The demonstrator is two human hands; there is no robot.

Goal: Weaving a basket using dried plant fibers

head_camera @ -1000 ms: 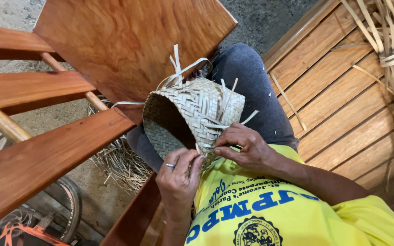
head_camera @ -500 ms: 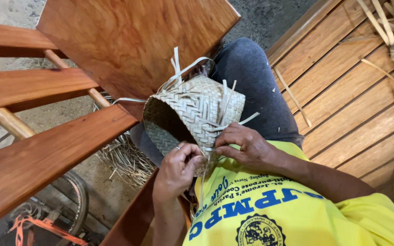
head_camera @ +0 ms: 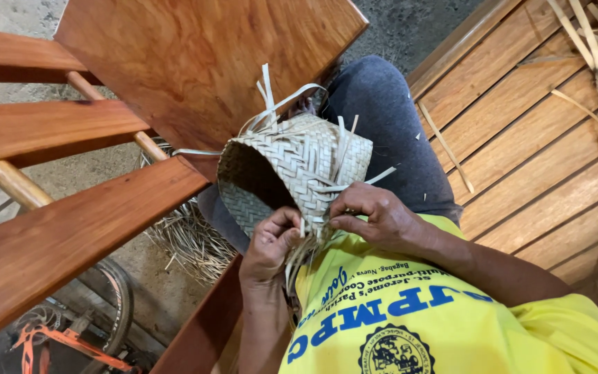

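Both the left hand (head_camera: 271,242) and right hand (head_camera: 375,218) pinched loose strips at the rim of the woven basket (head_camera: 299,166) held over the lap, its body apparently woven, with stray ends untucked.

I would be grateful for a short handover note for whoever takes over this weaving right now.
Left hand: pinching strips at the near rim of the woven basket.
Right hand: grip on the same rim, beside it.
Basket: on the lap, opening turned toward the wooden bench.
Done: walls woven.
Left: loose strip ends stick out, untrimmed.
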